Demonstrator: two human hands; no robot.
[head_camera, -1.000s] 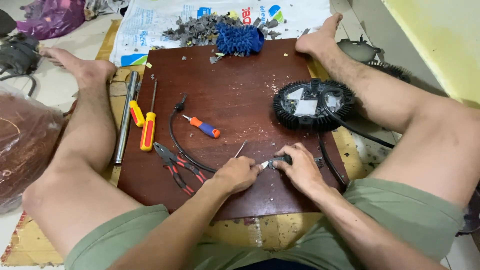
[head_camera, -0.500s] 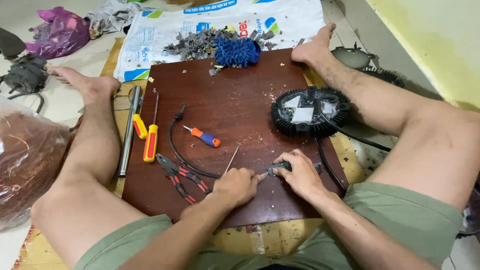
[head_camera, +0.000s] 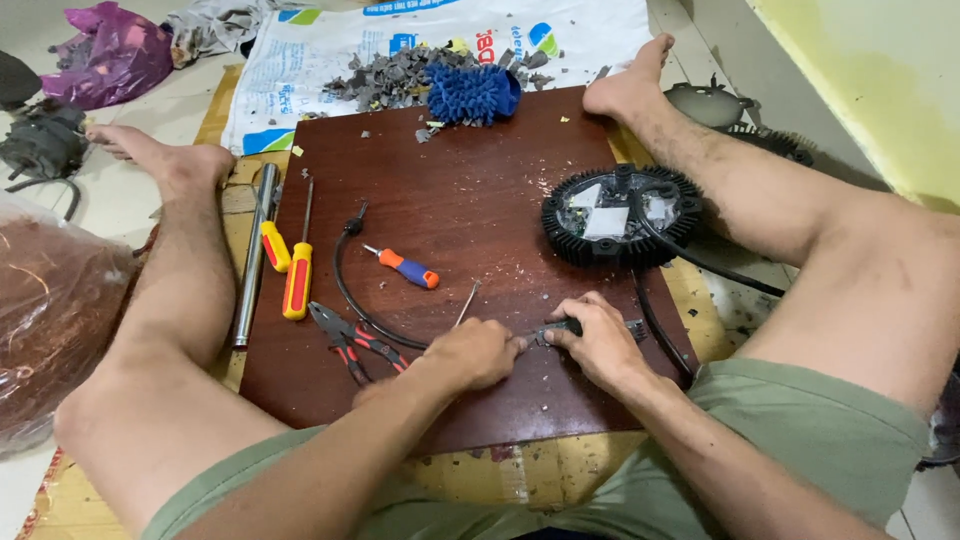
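I sit with a dark brown wooden board (head_camera: 470, 190) between my legs. My left hand (head_camera: 480, 352) is closed around a thin metal tool (head_camera: 467, 300) whose shaft sticks up past my thumb. Its tip meets a small black part (head_camera: 560, 328) that my right hand (head_camera: 603, 342) pinches against the board. Both hands touch at that part near the board's front edge. A black cable (head_camera: 655, 325) runs from beside my right hand toward a round black finned lamp housing (head_camera: 620, 215) at the board's right side.
Red-and-black pliers (head_camera: 350, 340), a looped black cable (head_camera: 343, 280), an orange-and-blue screwdriver (head_camera: 405, 267), two yellow-and-red screwdrivers (head_camera: 295, 270) and a metal pipe (head_camera: 255, 255) lie to the left. A blue brush-like bundle (head_camera: 472, 92) and grey scraps (head_camera: 385, 80) sit at the far edge. A bag of copper wire (head_camera: 50, 320) lies far left.
Both hands stay together on the small black part at the board's front. The thin tool's shaft has shifted slightly. The view has drifted, so everything sits lower in the frame.
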